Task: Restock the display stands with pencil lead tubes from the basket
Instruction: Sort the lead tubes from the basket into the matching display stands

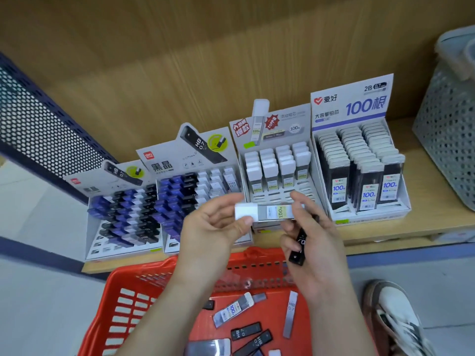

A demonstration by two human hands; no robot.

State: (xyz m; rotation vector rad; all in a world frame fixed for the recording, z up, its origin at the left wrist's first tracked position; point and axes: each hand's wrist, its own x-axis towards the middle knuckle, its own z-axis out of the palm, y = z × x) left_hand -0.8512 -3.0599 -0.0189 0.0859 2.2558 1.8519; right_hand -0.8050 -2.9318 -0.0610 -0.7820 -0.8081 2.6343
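Above the far rim of the red slotted plastic basket (144, 286), both hands hold 1 clear pencil lead tube (272, 211) with a white cap and a yellow "100" label, lying level.

Left hand (210, 227): thumb and forefinger pinch the white cap.

Right hand (318, 237): fingertips pinch the tube's opposite end, while the lower fingers curl round 1 black rectangular lead tube (299, 246), nearly upright against the palm.

Beyond the basket, 4 white cardboard display stands sit side by side on the pale wooden shelf (437, 227).
- Beyond the basket's left corner: a stand of blue, black and white tubes (123, 214).
- Directly beyond the basket: a second stand of the same mix (195, 181), marked "HB 0.7".
- Also directly beyond the basket: a stand of white-capped clear tubes (277, 165), filled in its rear rows. The held tube hangs just in front of it.
- Beyond the basket's right corner: a stand headed "100" and "2B 0.7" (359, 163), holding dark tubes with pale caps.

Inside the basket lie loose tubes: 1 clear white-capped tube (232, 309), 1 grey tube marked "HB 0.7" (290, 314) and several black tubes (245, 331).

Up and left of the basket is a dark blue perforated metal panel (38, 124). Far up and right of it is a grey perforated plastic bin (447, 140). Just right of the basket, on the floor, is a white and brown shoe (395, 317).
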